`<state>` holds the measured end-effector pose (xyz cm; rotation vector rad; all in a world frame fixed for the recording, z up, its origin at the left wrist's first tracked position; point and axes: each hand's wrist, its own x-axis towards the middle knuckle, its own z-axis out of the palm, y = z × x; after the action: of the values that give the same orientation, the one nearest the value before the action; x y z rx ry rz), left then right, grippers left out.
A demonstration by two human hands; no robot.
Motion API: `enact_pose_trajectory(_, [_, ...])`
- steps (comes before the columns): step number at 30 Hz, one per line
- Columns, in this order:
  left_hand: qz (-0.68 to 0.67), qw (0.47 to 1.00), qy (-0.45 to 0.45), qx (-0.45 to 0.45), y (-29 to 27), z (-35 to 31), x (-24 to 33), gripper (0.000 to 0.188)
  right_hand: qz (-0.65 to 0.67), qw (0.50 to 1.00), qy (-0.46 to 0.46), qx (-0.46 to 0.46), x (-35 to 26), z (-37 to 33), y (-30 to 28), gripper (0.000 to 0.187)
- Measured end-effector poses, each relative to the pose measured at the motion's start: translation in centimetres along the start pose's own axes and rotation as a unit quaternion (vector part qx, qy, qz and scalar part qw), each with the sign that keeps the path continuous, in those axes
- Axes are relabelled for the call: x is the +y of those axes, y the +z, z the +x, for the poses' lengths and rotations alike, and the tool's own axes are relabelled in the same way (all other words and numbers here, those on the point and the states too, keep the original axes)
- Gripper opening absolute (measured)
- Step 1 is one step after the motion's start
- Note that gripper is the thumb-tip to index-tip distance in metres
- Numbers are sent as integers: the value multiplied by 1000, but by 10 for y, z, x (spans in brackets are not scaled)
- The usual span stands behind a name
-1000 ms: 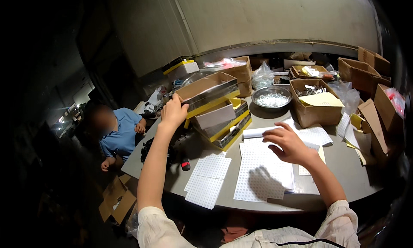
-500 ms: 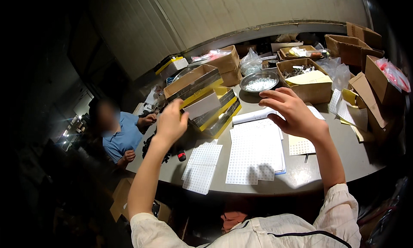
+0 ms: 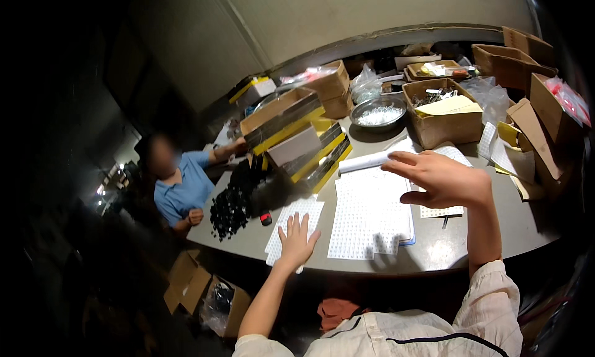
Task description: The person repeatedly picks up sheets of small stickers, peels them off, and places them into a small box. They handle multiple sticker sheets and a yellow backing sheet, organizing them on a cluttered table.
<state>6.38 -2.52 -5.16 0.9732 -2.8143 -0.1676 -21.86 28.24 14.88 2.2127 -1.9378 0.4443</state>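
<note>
Sheets of printed paper [image 3: 312, 209] near the bench's [image 3: 434, 248] front edge, long axis slanting back from it; beneath left hand [image 3: 298, 244], the nearer one, fingers spread, contact unclear. Right hand [image 3: 440, 177] beside paper stack [image 3: 362, 222], fingers extended, thumb apart.

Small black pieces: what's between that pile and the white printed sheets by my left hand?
The head view shows a small red-and-black object between the pile and the sheets.
</note>
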Motion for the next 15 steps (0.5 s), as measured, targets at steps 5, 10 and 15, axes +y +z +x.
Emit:
enact_pose_trajectory(5, [-16, 999, 4, 31, 8, 4, 3, 78, 18, 993, 56, -103, -7, 0, 4, 46])
enact_pose_trajectory(10, [-33, 998, -26, 50, -7, -3, 9, 81, 28, 993, 46, -108, -19, 0, 0, 59])
enact_pose_trajectory(15, [-37, 984, -104, 138, 4, -2, 1, 99, 42, 996, 17, -82, -14, 8, 5, 75])
